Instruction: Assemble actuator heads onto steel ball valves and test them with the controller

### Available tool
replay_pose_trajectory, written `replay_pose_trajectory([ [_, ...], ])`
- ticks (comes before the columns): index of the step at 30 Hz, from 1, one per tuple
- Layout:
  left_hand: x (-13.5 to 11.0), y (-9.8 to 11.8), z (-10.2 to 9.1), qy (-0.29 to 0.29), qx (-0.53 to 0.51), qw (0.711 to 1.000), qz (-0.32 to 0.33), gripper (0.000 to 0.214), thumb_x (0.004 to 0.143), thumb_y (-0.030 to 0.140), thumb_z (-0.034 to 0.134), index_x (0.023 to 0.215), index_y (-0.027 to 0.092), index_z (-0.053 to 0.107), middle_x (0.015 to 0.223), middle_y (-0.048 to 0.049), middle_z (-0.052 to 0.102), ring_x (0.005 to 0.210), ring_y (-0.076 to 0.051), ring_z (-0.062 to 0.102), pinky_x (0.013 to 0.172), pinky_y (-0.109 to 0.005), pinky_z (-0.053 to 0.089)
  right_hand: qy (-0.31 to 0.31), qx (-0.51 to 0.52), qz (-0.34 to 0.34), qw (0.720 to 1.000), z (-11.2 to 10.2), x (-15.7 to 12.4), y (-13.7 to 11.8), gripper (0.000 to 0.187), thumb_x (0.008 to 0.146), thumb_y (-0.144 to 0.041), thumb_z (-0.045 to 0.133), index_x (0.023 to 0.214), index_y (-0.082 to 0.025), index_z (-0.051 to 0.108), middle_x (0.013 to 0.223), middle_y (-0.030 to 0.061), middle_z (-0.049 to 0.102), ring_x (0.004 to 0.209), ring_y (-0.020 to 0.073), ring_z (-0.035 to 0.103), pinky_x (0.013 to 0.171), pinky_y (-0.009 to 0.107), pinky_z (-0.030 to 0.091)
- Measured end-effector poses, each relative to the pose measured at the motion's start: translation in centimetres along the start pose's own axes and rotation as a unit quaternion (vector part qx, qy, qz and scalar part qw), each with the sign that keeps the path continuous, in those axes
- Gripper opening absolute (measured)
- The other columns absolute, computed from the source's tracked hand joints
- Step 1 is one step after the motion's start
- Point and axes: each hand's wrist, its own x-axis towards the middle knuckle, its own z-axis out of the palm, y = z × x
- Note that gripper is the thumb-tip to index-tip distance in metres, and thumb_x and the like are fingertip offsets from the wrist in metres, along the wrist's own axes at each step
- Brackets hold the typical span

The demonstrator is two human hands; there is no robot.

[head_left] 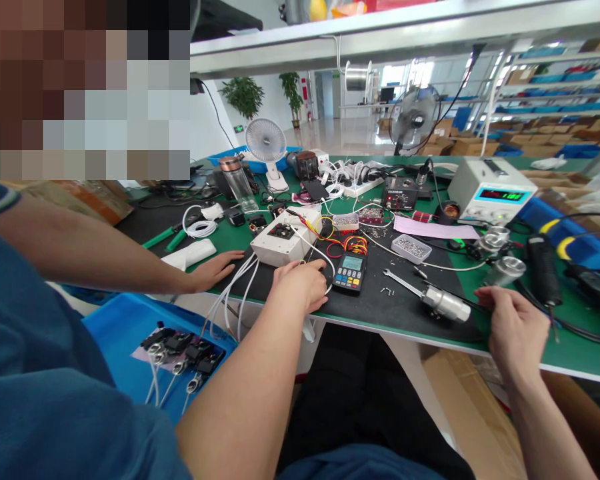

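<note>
My left hand rests knuckles up on the black mat, fingers curled under; what they hold is hidden. It lies between a white box with wires and a black handheld meter. My right hand is at the table's front edge, fingers curled, its thumb beside the end of a silver metal cylinder that has a black cable. A spanner lies just left of the cylinder. Another person's hand lies flat on the table left of the white box.
A power supply, a soldering station, a small white fan, a water bottle, screw trays and tangled cables crowd the green table. A blue bin with black connectors sits below on the left.
</note>
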Motion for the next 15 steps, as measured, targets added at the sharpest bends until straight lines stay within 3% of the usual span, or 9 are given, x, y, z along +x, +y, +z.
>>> replay_pose_trajectory([
  [7, -0.2, -0.6, 0.5, 0.003, -0.06, 0.998, -0.032, 0.1, 0.056, 0.037, 0.092, 0.143, 0.024, 0.042, 0.144, -0.0147, 0.057, 0.136, -0.034, 0.06, 0.125, -0.056, 0.039, 0.004, 0.002, -0.001, 1.0, 0.1, -0.1, -0.1, 0.026, 0.101, -0.04, 0.069, 0.097, -0.016, 0.076, 0.092, 0.0027, 0.075, 0.092, 0.0207, 0.072, 0.091, 0.039, 0.057],
  [12, -0.5, -0.1, 0.5, -0.004, -0.104, 0.993, -0.057, 0.111, 0.056, 0.036, 0.093, 0.148, 0.024, 0.034, 0.152, -0.0166, 0.051, 0.143, -0.033, 0.054, 0.128, -0.056, 0.034, 0.008, 0.002, 0.0, 1.0, 0.1, 0.0, -0.3, 0.027, 0.101, -0.041, 0.07, 0.097, -0.015, 0.077, 0.092, 0.0028, 0.075, 0.091, 0.0196, 0.072, 0.092, 0.039, 0.057],
  [15, -0.6, 0.4, 0.3, -0.017, -0.138, 0.987, -0.08, 0.117, 0.055, 0.035, 0.095, 0.153, 0.027, 0.031, 0.152, -0.0137, 0.054, 0.142, -0.033, 0.055, 0.125, -0.057, 0.038, 0.007, 0.005, 0.001, 1.0, 0.2, 0.1, -0.3, 0.03, 0.102, -0.044, 0.07, 0.096, -0.015, 0.076, 0.093, 0.0031, 0.075, 0.091, 0.0198, 0.072, 0.093, 0.04, 0.057],
])
